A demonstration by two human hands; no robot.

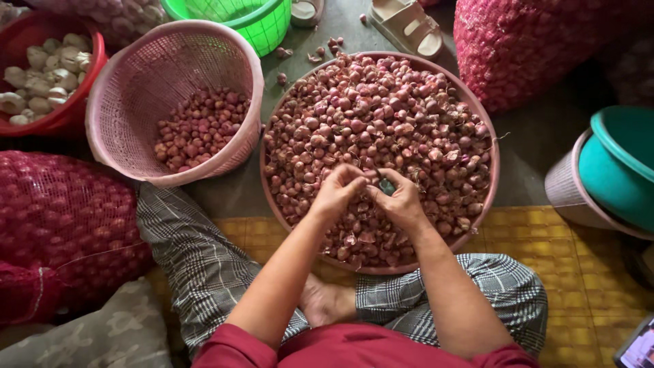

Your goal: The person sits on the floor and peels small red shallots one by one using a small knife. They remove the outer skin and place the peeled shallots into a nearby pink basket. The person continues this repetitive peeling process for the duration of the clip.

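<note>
Over yellow woven matting, both hands' fingers (354, 178) pinch one papery shallot (371, 178) above a round basin (492, 178).

floor (538, 136): dark grey, bare | mat (593, 286): yellow, patterned, over the near floor | cushion (102, 334): grey, patterned, lower left corner | light: soft, even, few shadows | walls, windows: out of view

A pink basket (136, 75) of peeled shallots, a red bowl (68, 116) of garlic, 2 red mesh sacks (61, 225).
</note>
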